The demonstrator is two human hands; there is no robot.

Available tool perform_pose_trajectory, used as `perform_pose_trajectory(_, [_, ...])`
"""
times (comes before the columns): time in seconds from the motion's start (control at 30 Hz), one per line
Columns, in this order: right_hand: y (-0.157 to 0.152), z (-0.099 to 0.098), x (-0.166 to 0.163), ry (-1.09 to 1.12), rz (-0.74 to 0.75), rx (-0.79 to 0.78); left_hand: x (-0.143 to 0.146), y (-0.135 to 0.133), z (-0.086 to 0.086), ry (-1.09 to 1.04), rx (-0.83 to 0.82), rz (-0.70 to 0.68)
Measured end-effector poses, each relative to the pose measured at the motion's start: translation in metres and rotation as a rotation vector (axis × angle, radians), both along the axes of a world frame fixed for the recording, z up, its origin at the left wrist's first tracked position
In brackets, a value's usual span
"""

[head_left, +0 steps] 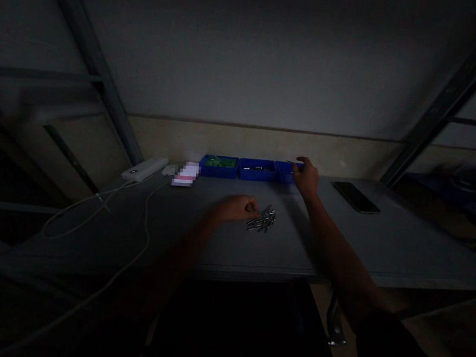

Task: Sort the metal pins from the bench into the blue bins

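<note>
On the grey tabletop lies a loose pile of thin metal pins or screws [264,219], too dark to tell which. My left hand [238,207] is at the pile's left edge, its fingers curled together; whatever they pinch is hidden. Over the right-hand blue bin [284,173] is my right hand [305,178], thumb and forefinger apart, with no held thing that I can make out. It covers part of that bin. Beside it stand a middle blue bin [256,175] with small metal pieces and a left blue bin [219,173] with green contents.
A dark phone [356,197] lies at the right. On the left are a white power bank [144,170], a blurred pale card [186,175] and a white cable [147,221] trailing over the table's front edge. Metal posts rise at both sides before the back wall.
</note>
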State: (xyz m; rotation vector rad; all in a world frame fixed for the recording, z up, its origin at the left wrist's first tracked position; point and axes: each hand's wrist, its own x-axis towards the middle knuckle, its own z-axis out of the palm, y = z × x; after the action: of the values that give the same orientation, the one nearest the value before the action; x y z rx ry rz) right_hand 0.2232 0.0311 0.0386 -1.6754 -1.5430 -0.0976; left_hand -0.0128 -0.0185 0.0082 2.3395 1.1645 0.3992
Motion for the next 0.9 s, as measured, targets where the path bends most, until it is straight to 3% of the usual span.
perform_pose_trajectory(0.1, [0.007,-0.014,0.009,-0.032,-0.033,-0.120,-0.001,0.003,-0.001,0.001,0.028,0.009])
perform_pose_trajectory(0.23, [-0.002,-0.029,-0.003,-0.100,0.199,-0.244,-0.004,0.007,-0.001,-0.017,0.025,0.005])
perform_pose_trajectory(0.5, [-0.031,-0.018,-0.051,-0.198,0.602,-0.212,-0.014,0.011,-0.001,0.019,0.038,0.035])
perform_pose_trajectory(0.9, [-0.039,-0.020,-0.055,-0.273,0.786,-0.381,-0.014,0.013,-0.004,0.046,0.122,0.051])
